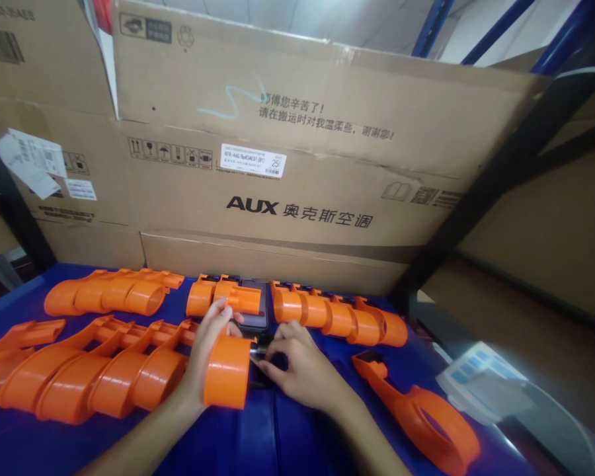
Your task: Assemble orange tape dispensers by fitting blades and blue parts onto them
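My left hand (205,347) is wrapped round an orange plastic part (228,373) with a wide ring, held upright above the blue surface (258,443). Just to its right, my right hand (295,363) is closed, thumb and fingers pinched beside the part's edge. A small dark and metallic item shows at those fingertips, too blurred to name. Behind my hands, two similar orange parts (201,297) stand by a dark phone-like device (255,320).
Rows of orange ring parts stand at the left (69,390), back left (143,297) and back right (337,317). One orange part (439,423) lies at the right, near a pale plastic-wrapped item (480,383). A cardboard wall (188,211) rises behind.
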`<state>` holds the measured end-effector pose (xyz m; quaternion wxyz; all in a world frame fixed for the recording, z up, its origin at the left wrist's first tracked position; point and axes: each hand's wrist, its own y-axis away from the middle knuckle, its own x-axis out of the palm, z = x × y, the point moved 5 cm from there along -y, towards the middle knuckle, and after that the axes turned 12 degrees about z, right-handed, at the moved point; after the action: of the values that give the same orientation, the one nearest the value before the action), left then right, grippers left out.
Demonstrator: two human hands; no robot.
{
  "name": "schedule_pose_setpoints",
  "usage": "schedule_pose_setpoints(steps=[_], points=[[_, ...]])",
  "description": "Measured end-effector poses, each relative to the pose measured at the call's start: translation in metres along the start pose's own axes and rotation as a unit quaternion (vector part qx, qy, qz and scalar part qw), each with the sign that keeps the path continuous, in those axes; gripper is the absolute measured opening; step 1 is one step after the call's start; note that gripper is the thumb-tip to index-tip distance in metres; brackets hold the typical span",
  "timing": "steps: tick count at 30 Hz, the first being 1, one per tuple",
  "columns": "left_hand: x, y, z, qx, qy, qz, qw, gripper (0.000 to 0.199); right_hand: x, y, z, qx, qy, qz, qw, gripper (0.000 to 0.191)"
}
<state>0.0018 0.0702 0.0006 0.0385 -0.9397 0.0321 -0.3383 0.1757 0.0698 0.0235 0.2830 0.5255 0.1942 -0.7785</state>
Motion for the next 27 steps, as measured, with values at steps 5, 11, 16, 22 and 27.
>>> schedule_pose_setpoints(steps=[5,11,16,22,27], points=[[0.000,-0.001,-0.002,0.011,-0.001,0.002,1.000,0.036,0.004,-0.002,0.009,0.018,0.008,0.024,1.000,0.014],[-0.002,0.000,0.002,0.012,-0.007,0.008,1.000,0.034,0.006,-0.004,0.009,0.055,0.023,0.020,0.998,0.007],[-0.004,0.000,0.003,0.013,-0.017,0.012,1.000,0.035,0.010,-0.006,0.008,0.049,0.023,0.012,0.998,0.013],[-0.004,0.000,0.004,0.010,-0.028,0.011,1.000,0.036,0.004,-0.005,0.002,0.046,-0.038,-0.065,0.996,0.012],[-0.004,0.003,0.010,-0.016,-0.046,0.008,0.999,0.036,-0.010,0.002,-0.012,0.047,-0.263,-0.161,0.950,0.013]])
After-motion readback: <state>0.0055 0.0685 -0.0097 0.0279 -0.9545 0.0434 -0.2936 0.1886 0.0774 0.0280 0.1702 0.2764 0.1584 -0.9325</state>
